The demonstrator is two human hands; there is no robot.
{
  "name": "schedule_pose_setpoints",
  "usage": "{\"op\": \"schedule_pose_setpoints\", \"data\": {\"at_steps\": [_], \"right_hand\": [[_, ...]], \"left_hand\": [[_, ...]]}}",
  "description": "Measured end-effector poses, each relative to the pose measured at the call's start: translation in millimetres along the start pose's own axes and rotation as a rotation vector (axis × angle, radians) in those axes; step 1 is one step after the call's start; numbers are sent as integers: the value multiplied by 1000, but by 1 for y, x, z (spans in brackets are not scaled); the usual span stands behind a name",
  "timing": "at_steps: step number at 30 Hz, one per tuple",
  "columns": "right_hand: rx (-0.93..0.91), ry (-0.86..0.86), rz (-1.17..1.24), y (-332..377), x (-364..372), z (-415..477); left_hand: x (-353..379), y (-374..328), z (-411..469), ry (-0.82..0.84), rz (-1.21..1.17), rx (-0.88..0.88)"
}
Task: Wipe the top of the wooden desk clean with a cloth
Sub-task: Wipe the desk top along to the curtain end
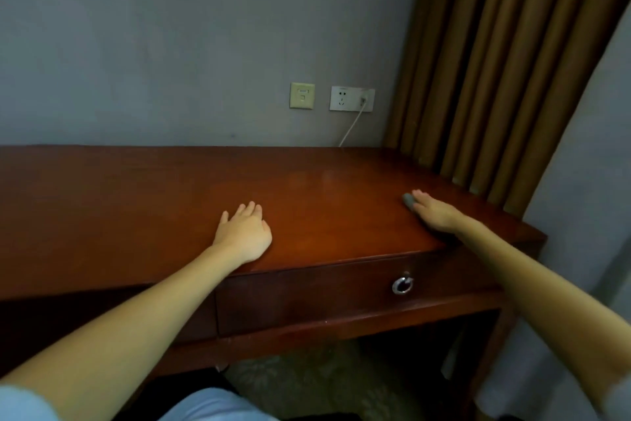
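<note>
The reddish wooden desk [136, 198] fills the middle of the view, its top bare and shiny. My left hand [244, 233] lies flat on the desktop near the front edge, fingers straight. My right hand [435, 214] lies flat on the right part of the desktop, pressing a small grey cloth [408, 199] that peeks out beside its fingers. Most of the cloth is hidden under the palm.
A drawer with a metal ring pull [403, 285] sits below the front edge. Brown curtains [495, 62] hang over the desk's right rear corner. Wall sockets [351, 98] with a white cable [351, 127] are on the grey wall behind.
</note>
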State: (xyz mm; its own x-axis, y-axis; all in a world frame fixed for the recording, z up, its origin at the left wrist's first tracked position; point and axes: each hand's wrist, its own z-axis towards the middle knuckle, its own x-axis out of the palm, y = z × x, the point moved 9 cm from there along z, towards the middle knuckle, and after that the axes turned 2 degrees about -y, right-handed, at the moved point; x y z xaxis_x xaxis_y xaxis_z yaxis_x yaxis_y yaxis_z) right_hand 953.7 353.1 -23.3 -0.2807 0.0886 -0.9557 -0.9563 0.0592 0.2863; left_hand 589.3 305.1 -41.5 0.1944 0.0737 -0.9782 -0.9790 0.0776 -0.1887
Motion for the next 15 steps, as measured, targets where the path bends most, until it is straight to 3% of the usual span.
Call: {"op": "schedule_pose_setpoints", "data": {"at_steps": [4,10,13,15], "right_hand": [[-4,-40,-13,68,16,9],[-424,42,-30,231,63,-85],[-579,-151,-33,249,60,-142],[-592,-185,11,229,53,-154]], "left_hand": [[0,2,0,-4,8,-2],[-5,0,-1,-21,7,-14],[-6,0,-3,-30,4,-9],[-6,0,-3,-32,-11,-2]]}}
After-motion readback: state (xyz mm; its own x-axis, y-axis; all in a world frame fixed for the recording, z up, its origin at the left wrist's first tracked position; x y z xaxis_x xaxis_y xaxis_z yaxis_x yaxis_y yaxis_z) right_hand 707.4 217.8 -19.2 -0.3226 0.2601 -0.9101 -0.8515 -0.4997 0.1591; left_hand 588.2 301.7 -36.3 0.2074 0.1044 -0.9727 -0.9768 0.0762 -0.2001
